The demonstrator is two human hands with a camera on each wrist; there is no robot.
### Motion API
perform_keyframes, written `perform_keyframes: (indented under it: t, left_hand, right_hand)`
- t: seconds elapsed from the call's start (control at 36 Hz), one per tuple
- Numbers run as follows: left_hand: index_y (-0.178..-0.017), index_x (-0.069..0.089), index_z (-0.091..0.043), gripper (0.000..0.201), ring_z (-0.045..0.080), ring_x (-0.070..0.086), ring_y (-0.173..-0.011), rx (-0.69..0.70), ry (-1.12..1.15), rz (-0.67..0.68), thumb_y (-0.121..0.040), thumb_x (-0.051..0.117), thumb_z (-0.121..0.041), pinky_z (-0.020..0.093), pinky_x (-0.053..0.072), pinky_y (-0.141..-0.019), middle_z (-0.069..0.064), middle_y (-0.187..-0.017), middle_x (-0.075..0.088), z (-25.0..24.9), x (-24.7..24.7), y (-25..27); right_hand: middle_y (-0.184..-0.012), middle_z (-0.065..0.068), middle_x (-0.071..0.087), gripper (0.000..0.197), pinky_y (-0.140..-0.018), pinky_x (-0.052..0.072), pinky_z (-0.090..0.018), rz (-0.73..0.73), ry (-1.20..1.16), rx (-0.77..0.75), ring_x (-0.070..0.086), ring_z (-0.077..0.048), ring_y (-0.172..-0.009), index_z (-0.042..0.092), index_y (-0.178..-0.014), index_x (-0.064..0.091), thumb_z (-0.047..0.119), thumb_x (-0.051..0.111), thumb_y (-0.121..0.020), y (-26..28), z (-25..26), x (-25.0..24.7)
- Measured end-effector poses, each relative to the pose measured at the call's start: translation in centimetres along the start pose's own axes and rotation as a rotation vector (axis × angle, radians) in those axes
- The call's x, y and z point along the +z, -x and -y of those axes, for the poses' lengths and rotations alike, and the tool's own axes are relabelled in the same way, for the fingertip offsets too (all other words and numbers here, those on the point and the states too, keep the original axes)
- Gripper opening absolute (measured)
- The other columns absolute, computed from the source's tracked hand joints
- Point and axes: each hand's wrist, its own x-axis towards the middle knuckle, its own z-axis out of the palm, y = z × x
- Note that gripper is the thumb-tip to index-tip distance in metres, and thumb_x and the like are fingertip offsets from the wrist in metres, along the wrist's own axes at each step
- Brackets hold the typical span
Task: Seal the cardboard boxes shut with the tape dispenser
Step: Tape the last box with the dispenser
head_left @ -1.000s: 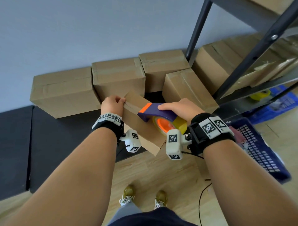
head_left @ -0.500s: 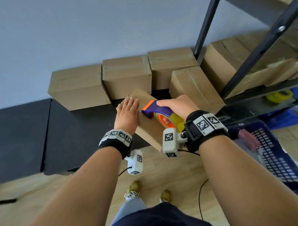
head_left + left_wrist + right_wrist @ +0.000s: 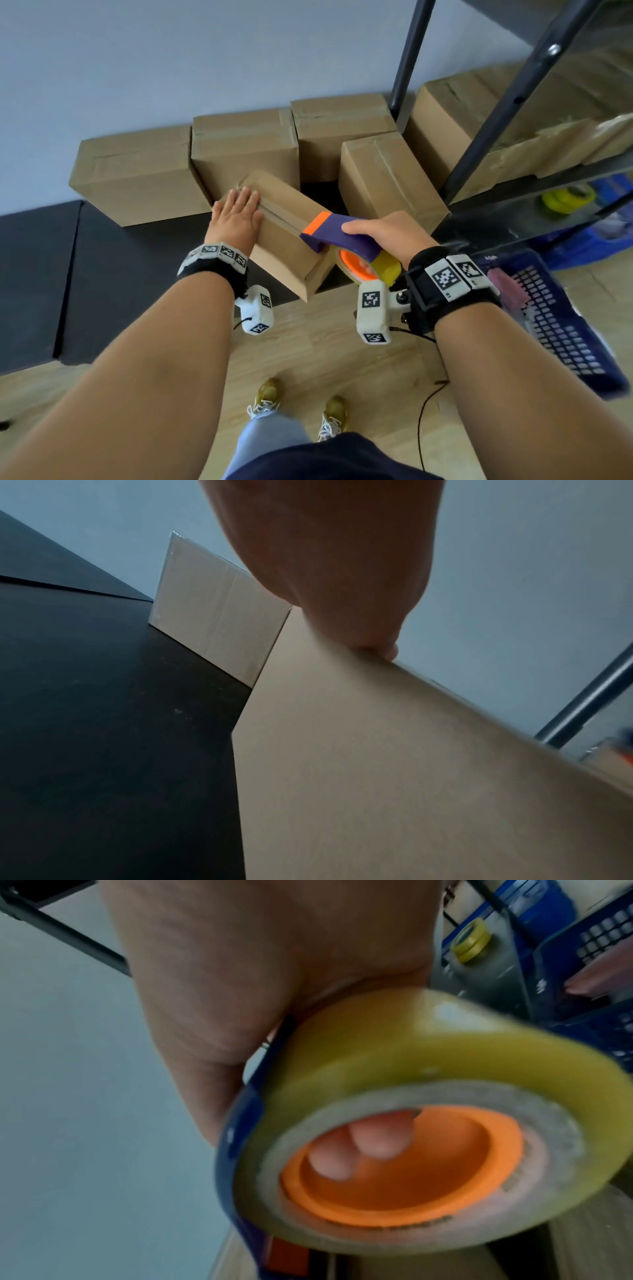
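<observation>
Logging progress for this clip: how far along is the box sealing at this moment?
Done: boxes against the wall already show tape strips. In hand: the left hand presses flat on the front box while the right hand grips the tape dispenser near the end of its top seam. Left: cutting the tape; other unsealed boxes cannot be told.

Under your hands lies a dark mat (image 3: 102, 274) on the wooden floor (image 3: 325, 359). The cardboard box (image 3: 291, 246) below your left palm rests on the near edge of this mat. Beyond your fingers a row of closed boxes (image 3: 137, 174) stands on the mat against the wall, and one more box (image 3: 387, 178) sits just beyond your right hand. To the right of that hand, a blue basket (image 3: 561, 329) lies on the floor.
</observation>
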Motion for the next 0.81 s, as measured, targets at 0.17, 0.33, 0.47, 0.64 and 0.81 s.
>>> perform_keyframes:
  t: [0.17,0.33,0.47,0.64,0.81]
  left_hand:
    - [-0.154,0.009,-0.024,0.052,0.016,-0.005,-0.148,-0.028,0.022,0.03,-0.104,0.012,-0.038,0.043,-0.001,-0.12,-0.003,-0.162,0.001,0.0,-0.4,-1.0]
    - [-0.154,0.009,-0.025,0.052,0.017,-0.006,-0.148,-0.04,0.013,0.027,-0.104,0.014,-0.037,0.044,0.0,-0.12,-0.004,-0.162,0.001,0.0,-0.3,-0.8]
    - [-0.154,0.011,-0.026,0.051,0.019,-0.005,-0.148,-0.057,0.025,0.018,-0.104,0.013,-0.038,0.045,0.002,-0.12,-0.005,-0.162,0.003,0.0,-0.1,-1.0]
    - [-0.154,0.011,-0.026,0.051,0.02,-0.005,-0.148,-0.071,0.031,0.013,-0.104,0.013,-0.038,0.044,0.001,-0.12,-0.005,-0.162,0.003,-0.2,-0.1,-0.9]
    - [-0.154,0.01,-0.025,0.051,0.02,-0.006,-0.148,-0.084,0.039,0.02,-0.105,0.014,-0.036,0.044,0.0,-0.12,-0.004,-0.162,0.001,-0.4,-0.3,-0.7]
  right_hand:
    - [-0.086,-0.008,0.076,0.041,-0.074,0.05,-0.033,-0.027,0.047,0.024,0.07,-0.024,-0.082,0.008,-0.091,0.076,0.044,0.082,-0.074,0.3,-2.0,-1.4]
    - [-0.088,-0.008,0.073,0.039,-0.065,0.047,-0.027,-0.012,0.072,0.027,0.066,-0.018,-0.074,0.008,-0.094,0.072,0.043,0.078,-0.079,0.5,-2.3,-1.7]
    - [-0.085,-0.005,0.07,0.038,-0.065,0.043,-0.028,-0.011,0.146,0.056,0.063,-0.017,-0.074,0.009,-0.09,0.069,0.046,0.075,-0.081,0.6,-2.7,-1.5]
    - [-0.082,-0.004,0.067,0.033,-0.06,0.043,-0.028,-0.002,0.213,0.098,0.062,-0.017,-0.071,0.014,-0.083,0.064,0.046,0.071,-0.083,1.0,-3.9,-2.3]
    - [-0.082,-0.004,0.067,0.033,-0.056,0.039,-0.026,-0.003,0.252,0.114,0.062,-0.015,-0.069,0.014,-0.086,0.064,0.047,0.069,-0.084,1.2,-4.4,-2.4]
